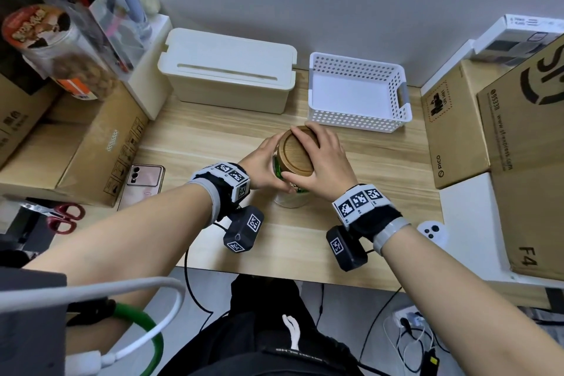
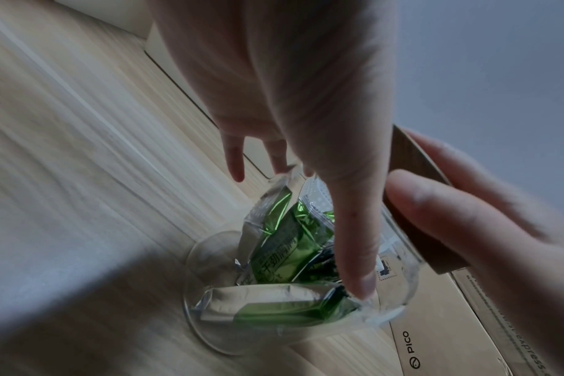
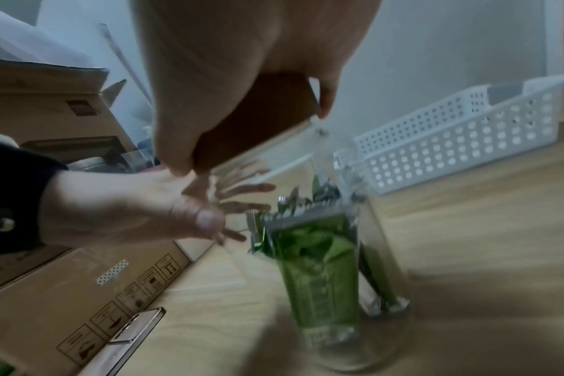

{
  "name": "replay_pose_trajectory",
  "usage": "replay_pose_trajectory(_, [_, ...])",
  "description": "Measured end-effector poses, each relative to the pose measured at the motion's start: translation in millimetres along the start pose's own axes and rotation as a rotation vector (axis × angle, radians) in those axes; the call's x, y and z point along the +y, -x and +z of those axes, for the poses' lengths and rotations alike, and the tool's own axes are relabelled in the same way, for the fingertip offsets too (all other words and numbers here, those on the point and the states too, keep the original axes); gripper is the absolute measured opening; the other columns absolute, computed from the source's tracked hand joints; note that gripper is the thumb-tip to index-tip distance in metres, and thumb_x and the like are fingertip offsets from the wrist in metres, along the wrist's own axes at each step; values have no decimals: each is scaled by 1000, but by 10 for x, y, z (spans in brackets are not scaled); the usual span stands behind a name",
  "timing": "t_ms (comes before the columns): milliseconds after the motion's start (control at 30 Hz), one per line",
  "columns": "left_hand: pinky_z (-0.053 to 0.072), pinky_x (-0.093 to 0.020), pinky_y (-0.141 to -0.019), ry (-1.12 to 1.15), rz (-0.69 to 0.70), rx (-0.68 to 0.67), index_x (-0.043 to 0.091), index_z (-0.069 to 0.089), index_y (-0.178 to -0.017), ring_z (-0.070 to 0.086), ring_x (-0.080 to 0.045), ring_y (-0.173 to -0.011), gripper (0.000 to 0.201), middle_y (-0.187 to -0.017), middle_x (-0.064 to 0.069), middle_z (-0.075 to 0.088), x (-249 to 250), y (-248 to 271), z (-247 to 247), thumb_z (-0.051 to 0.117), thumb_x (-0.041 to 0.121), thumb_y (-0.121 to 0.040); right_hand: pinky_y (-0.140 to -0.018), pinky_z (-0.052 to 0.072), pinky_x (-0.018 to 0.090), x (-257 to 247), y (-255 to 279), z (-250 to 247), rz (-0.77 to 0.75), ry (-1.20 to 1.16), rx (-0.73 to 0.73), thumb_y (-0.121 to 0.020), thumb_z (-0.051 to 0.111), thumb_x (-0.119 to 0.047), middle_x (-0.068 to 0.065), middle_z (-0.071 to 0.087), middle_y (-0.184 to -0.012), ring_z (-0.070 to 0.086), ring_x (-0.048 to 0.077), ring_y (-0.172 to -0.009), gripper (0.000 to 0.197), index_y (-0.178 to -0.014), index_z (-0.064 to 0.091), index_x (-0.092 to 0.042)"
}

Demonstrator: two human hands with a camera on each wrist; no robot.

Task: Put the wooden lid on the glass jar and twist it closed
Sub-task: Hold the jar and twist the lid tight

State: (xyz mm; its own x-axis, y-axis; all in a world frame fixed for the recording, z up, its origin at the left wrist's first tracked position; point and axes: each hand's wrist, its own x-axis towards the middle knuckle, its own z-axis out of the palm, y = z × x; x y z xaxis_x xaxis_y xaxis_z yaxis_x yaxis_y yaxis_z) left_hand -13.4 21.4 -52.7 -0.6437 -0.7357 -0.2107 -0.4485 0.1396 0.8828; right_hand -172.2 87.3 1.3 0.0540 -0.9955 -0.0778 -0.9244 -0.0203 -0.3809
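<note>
A clear glass jar with green foil packets inside stands mid-table. A round wooden lid sits over its mouth; the frames do not show how tightly it is seated. My left hand holds the jar's upper wall from the left, thumb laid down the glass and fingers round the far side. From above, my right hand grips the lid by its rim, palm covering part of it. In the right wrist view the lid shows dark under the palm, above the jar.
Behind the jar stand a white perforated basket and a cream lidded box. Cardboard boxes flank the wooden table at left and right. A phone, red scissors and a white controller lie nearby.
</note>
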Motion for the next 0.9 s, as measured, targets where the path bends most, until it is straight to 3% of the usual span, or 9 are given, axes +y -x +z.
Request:
replay_pose_trajectory(167, [24, -19, -108, -17, -4, 3, 19, 18, -144, 33, -15, -132, 128, -143, -8, 35, -7, -8, 11, 83, 41, -36, -109, 33, 46, -66, 22, 104, 55, -22, 112, -65, 52, -62, 7, 31, -151, 31, 31, -132, 87, -143, 33, -27])
replay_pose_trajectory(300, [22, -17, -107, -24, 15, 1, 17, 18, -145, 31, -13, -132, 128, -145, -8, 33, 31, 9, 2, 78, 45, -35, -108, 33, 47, -127, 28, 153, 119, 2, 144, -69, 61, -57, 5, 28, -153, 28, 33, -133, 84, -143, 32, -28])
replay_pose_trajectory(700, [17, -9, -103, -38, 62, 7, 13, 16, -145, 25, -4, -128, 127, -148, -11, 31, 114, 49, -17, 71, 49, -37, -106, 29, 52, -329, 32, 243, 285, 14, 184, -74, 58, -56, 3, 20, -157, 22, 37, -137, 82, -145, 26, -30])
replay_pose_trajectory(800, [18, -15, -106, -48, 38, 4, 14, 15, -145, 26, -6, -129, 127, -149, -10, 30, 104, 50, -12, 71, 50, -37, -108, 28, 51, -321, 37, 218, 282, -13, 160, -73, 60, -57, 3, 19, -157, 21, 35, -138, 84, -145, 26, -31])
replay_pose_trajectory(900, [22, -24, -112, -62, -13, 4, 14, 16, -145, 28, -17, -137, 127, -148, -12, 29, 51, 32, 2, 77, 48, -38, -112, 25, 47, -224, 41, 120, 238, -163, 134, -76, 56, -59, 1, 20, -156, 19, 29, -140, 82, -145, 25, -29])
